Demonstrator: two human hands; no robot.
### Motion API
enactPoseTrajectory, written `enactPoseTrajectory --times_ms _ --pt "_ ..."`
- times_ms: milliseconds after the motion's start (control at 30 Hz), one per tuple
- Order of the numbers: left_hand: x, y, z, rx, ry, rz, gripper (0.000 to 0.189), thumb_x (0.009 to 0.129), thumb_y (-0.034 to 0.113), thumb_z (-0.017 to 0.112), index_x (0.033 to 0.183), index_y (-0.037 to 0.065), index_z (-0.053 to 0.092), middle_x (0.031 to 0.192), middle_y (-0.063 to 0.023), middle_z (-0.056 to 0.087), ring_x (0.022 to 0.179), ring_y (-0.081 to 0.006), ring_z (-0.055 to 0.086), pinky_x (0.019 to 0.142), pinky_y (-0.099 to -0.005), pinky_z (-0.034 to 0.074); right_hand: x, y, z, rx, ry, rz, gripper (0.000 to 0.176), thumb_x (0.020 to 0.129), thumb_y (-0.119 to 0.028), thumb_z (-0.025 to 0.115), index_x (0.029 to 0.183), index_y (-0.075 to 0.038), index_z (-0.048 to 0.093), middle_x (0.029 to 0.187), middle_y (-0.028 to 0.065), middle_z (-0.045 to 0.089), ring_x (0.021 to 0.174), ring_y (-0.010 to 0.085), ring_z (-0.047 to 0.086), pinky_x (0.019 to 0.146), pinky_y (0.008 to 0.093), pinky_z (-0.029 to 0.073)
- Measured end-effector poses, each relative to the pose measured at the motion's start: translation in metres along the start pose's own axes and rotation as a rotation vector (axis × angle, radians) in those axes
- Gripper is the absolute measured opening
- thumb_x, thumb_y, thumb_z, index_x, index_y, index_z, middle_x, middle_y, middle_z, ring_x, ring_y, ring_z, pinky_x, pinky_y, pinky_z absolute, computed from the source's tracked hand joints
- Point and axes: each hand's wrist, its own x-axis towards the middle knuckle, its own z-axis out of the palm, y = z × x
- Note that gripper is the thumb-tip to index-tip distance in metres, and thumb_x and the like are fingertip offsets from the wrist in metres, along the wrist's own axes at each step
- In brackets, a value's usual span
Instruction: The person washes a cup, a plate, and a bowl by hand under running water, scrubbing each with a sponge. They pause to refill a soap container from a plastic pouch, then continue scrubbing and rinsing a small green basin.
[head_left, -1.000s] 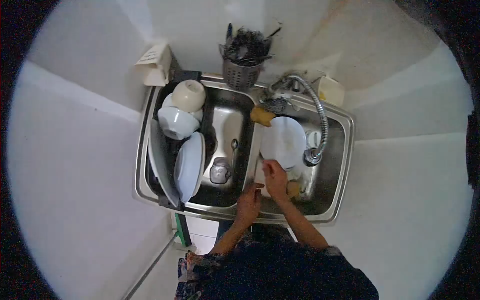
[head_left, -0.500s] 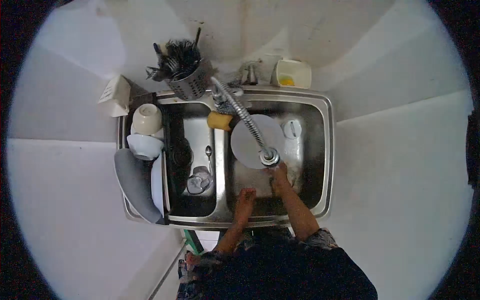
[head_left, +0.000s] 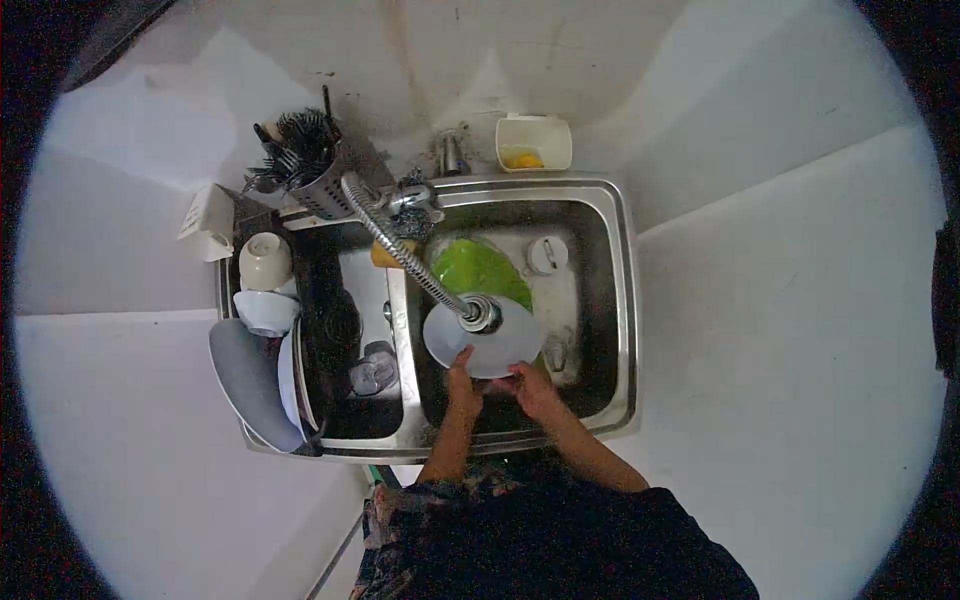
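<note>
A white plate is in both my hands above the right basin, tilted under the spring faucet's spray head. My left hand grips its near left edge, thumb on the upper face. At the near right edge, my right hand closes on the rim. Behind the plate, on the basin floor, lies a bright green dish, its near part hidden by the plate. A round white lid-like piece rests to its right. A clear glass-like item lies near my right hand.
A yellow sponge sits on the divider. Glasses lie in the left basin. Bowls and a grey plate stand in the left rack. A cutlery holder and a white container stand behind the sink.
The white plate has been lifted from the basin floor and brought towards me, now in both hands. The green dish beneath it has come into view. The camera view has shifted.
</note>
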Motion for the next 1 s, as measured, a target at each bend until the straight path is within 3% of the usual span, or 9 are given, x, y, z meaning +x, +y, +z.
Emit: enactPoseTrajectory --times_ms 167,233,300,367,467,567,667,867,1000 --pt "0.009 -0.018 -0.041 0.415 -0.245 0.463 0.031 0.075 0.012 0.054 0.105 0.005 0.051 0.094 -0.0078 0.055 0.082 -0.0222 0.056 0.068 -0.0371 0.047 -0.036 -0.059 0.000 -0.128 -0.182 0.355 0.037 0.084 -0.021 0.058 0.113 -0.002 0.048 0.087 0.0123 0.061 0.086 0.0278 0.062 0.077 0.0419 0.054" --pt "-0.016 -0.003 -0.025 0.217 0.125 0.095 0.044 0.074 0.008 0.052 0.117 0.003 0.045 0.100 -0.0100 0.054 0.091 -0.0240 0.054 0.077 -0.0373 0.045 -0.001 -0.051 -0.063 -0.349 -0.208 0.349 0.039 0.084 -0.026 0.058 0.114 -0.003 0.048 0.084 0.0134 0.062 0.085 0.0287 0.062 0.075 0.0416 0.054" --pt "-0.040 -0.003 -0.016 0.367 0.200 0.299 0.031 0.076 0.010 0.052 0.106 0.001 0.050 0.097 -0.0114 0.056 0.091 -0.0268 0.055 0.081 -0.0388 0.045 0.019 -0.042 -0.085 -0.576 -0.243 0.346 0.041 0.084 -0.030 0.059 0.115 -0.005 0.048 0.082 0.0144 0.062 0.084 0.0296 0.062 0.073 0.0413 0.053" --pt "-0.046 -0.005 -0.023 0.514 0.275 0.510 0.022 0.078 0.013 0.052 0.095 0.000 0.055 0.094 -0.0129 0.058 0.092 -0.0296 0.056 0.085 -0.0403 0.044 0.031 -0.040 -0.080 -1.543 -0.160 -0.205 0.045 0.084 -0.032 0.056 0.117 -0.004 0.047 0.090 0.0193 0.061 0.088 0.0340 0.061 0.073 0.0445 0.051" --pt "-0.037 -0.012 -0.059 0.702 0.239 0.558 0.024 0.074 0.013 0.054 0.094 0.001 0.059 0.098 -0.0149 0.057 0.094 -0.0307 0.055 0.086 -0.0421 0.042 0.040 -0.013 -0.073 -1.755 -0.142 -0.474 0.044 0.084 -0.028 0.053 0.120 -0.004 0.045 0.096 0.0206 0.059 0.091 0.0365 0.058 0.078 0.0471 0.048" --pt "-0.031 -0.016 -0.072 0.679 0.113 0.525 0.072 0.068 0.000 0.047 0.136 0.004 0.025 0.121 -0.0154 0.044 0.105 -0.0277 0.046 0.089 -0.0343 0.037 0.063 0.029 -0.078 -2.040 -0.102 -0.908 0.044 0.084 -0.022 0.049 0.123 -0.003 0.043 0.105 0.0224 0.056 0.097 0.0403 0.055 0.084 0.0508 0.044" --pt "-0.061 0.001 -0.033 0.458 0.191 0.460 0.067 0.069 0.001 0.047 0.134 0.004 0.030 0.120 -0.0146 0.045 0.105 -0.0269 0.046 0.090 -0.0340 0.037 0.179 0.114 -0.152 -1.783 -0.096 -0.283 0.048 0.087 -0.026 0.043 0.131 -0.006 0.039 0.136 0.0205 0.035 0.124 0.0383 0.035 0.104 0.0539 0.021" --pt "-0.060 0.000 -0.029 0.460 0.186 0.336 0.060 0.066 -0.001 0.051 0.125 0.004 0.042 0.111 -0.0121 0.051 0.101 -0.0258 0.049 0.089 -0.0348 0.038 0.069 -0.012 -0.107 -1.780 -0.493 -0.435 0.040 0.082 -0.025 0.051 0.116 -0.004 0.053 0.114 0.0239 0.053 0.107 0.0353 0.052 0.094 0.0453 0.039" --pt "-0.024 -0.011 -0.088 0.477 0.087 0.245 0.057 0.065 0.000 0.057 0.120 0.003 0.044 0.109 -0.0125 0.053 0.098 -0.0272 0.051 0.085 -0.0376 0.040 0.023 -0.040 -0.058 -1.610 0.037 -0.387 0.037 0.080 -0.026 0.052 0.110 -0.005 0.057 0.112 0.0234 0.054 0.106 0.0348 0.051 0.092 0.0456 0.041"
